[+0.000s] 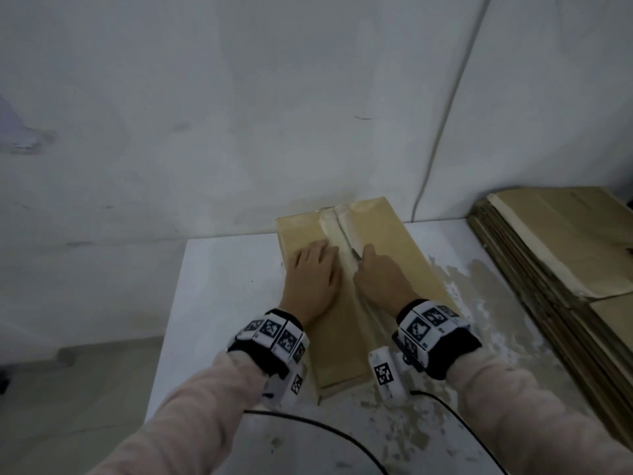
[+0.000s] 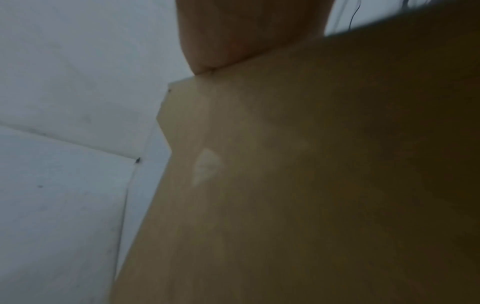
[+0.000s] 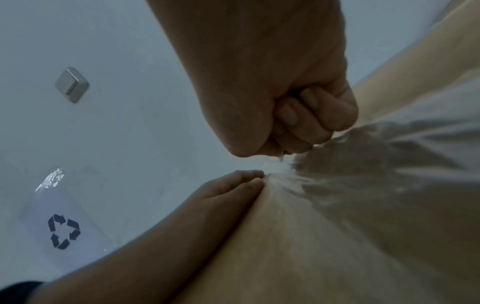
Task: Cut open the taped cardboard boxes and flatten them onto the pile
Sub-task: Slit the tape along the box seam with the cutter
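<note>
A long brown cardboard box [image 1: 387, 248] lies on the white table [image 1: 222, 303], with clear tape [image 1: 334, 222] along its centre seam. My left hand [image 1: 313, 269] lies flat on the box top, left of the seam, fingers straight. My right hand [image 1: 375, 272] grips a knife [image 1: 355, 252] whose blade is in the seam, near the middle of the box. The tape beyond the blade looks split. In the right wrist view the fist [image 3: 298, 123] is curled tight over the wrinkled tape [image 3: 363, 164], and the left hand [image 3: 233, 189] presses beside it.
A pile of flattened cardboard [image 1: 561, 262] lies at the right side of the table. The wall [image 1: 239, 114] stands just behind the box, with a cable [image 1: 445, 125] running down it. Wrist cables [image 1: 325, 426] trail across the worn tabletop near me.
</note>
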Available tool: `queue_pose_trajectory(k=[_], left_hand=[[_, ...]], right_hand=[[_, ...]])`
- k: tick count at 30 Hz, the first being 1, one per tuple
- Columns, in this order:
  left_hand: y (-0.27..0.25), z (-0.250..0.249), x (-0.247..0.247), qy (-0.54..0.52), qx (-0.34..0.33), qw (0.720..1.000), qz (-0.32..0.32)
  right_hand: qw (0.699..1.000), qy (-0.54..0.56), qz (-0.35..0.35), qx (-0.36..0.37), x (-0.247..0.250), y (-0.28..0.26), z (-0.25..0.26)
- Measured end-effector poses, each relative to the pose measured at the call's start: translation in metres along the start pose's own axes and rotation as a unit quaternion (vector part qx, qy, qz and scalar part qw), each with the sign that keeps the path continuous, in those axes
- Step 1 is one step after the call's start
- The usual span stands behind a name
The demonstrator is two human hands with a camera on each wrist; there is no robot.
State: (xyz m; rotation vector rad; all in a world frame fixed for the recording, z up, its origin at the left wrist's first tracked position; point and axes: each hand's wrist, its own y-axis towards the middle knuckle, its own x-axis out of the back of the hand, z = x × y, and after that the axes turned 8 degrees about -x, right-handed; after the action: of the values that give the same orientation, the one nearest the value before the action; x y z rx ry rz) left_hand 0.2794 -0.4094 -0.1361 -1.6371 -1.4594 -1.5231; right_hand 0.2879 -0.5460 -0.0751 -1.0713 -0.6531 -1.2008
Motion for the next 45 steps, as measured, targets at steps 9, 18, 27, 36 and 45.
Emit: queue_pose_trajectory(k=[9,18,27,36,45], left_hand=[[-0.003,-0.012,0.005,-0.018,0.057,0.998,-0.027],[-0.004,-0.014,0.003,-0.014,0.066,0.997,-0.033],[-0.002,-0.01,0.002,-0.023,0.062,0.997,-0.033],[-0.001,-0.01,0.0,-0.016,0.091,0.995,-0.029],[-0.003,-0.018,0.006,0.002,0.087,0.996,-0.024]], right_hand=[[0.994,-0.109,0.022,0.016,0.014,-0.005,0.006],[0.996,-0.082,0.028,-0.009,0.008,-0.026,-0.015],[0.996,-0.085,0.034,-0.013,0.013,-0.009,0.01],[0.986,-0.139,0.091,-0.005,0.026,-0.032,-0.013],[0.99,-0.091,0.103,-0.006,0.03,-0.061,-0.032]])
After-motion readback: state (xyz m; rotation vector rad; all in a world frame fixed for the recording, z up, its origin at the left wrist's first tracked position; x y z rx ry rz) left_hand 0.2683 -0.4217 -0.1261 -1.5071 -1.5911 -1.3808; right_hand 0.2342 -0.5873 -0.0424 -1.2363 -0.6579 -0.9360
